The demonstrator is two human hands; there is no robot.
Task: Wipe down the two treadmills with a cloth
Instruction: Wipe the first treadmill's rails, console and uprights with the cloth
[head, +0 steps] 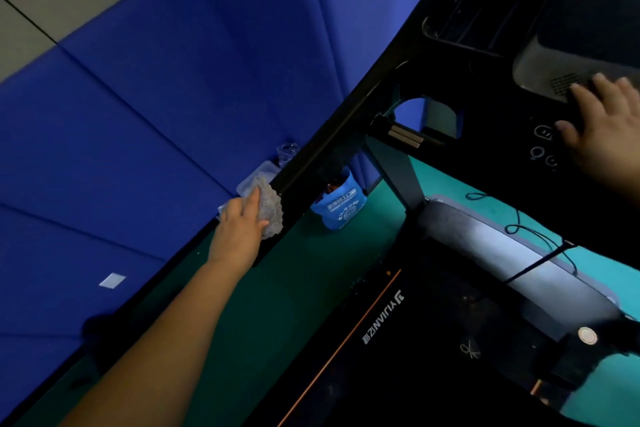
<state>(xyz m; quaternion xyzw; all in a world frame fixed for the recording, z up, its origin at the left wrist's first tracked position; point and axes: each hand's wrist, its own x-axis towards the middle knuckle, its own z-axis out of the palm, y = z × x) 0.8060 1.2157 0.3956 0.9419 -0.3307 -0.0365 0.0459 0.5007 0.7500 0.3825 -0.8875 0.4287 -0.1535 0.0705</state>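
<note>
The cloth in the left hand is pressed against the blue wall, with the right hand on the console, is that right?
No: the head view shows the left hand holding the cloth against the treadmill's handrail, not the wall; the right hand is on the console.

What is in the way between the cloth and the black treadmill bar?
Nothing visible. The left hand holds the cloth right against the black bar; the blue bag sits past the bar, not between.
</note>
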